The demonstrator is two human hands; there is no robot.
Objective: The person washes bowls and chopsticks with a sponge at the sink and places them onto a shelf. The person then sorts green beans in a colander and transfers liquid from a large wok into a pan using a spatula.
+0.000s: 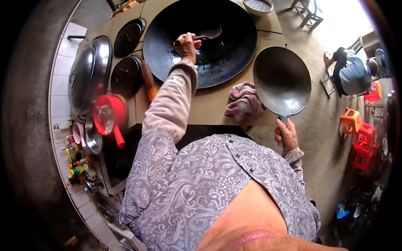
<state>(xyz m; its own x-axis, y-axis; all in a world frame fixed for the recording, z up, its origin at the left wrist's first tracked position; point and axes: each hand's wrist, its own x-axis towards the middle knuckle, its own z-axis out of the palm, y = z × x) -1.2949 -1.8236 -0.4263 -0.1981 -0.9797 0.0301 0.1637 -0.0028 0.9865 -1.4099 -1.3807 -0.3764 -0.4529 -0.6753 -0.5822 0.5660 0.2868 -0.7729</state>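
My left hand (pixel 186 49) is closed around the wooden-ended handle of a ladle (pixel 210 32), whose rounded metal head is low over the large black wok (pixel 167 62). The wok is set into the tiled stove top and has a wet shine inside. My right hand (pixel 286 134) grips the short handle of a smaller grey wok (pixel 282 79), held at the stove's right edge with its hollow facing me. A crumpled pink and grey cloth (pixel 243 102) lies beside the smaller wok.
At left are a domed metal lid (pixel 86 77), two dark round covers (pixel 127 37), a bundled-stick brush (pixel 148 79), and a red long-handled scoop (pixel 109 115) with pale contents. A bowl (pixel 258 6) stands at the back. Right: plastic stools (pixel 363 144) and a seated person (pixel 354 71).
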